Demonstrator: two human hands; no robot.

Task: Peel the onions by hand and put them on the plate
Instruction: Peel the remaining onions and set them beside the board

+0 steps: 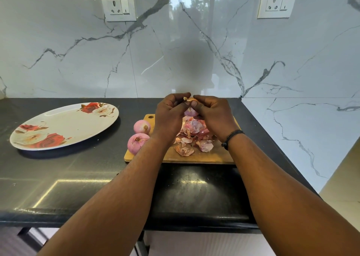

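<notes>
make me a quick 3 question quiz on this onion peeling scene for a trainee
1. True or false: the plate already holds a peeled onion.
2. How many onions lie on the board, apart from the held onion?
3. Where are the peels? A) on the plate B) on the board, under the hands C) on the counter by the plate

Key
1. False: nothing lies on the plate.
2. Two, at the board's left edge: far onion, near onion.
3. B. The left hand and right hand both grip the held onion above them.
</notes>
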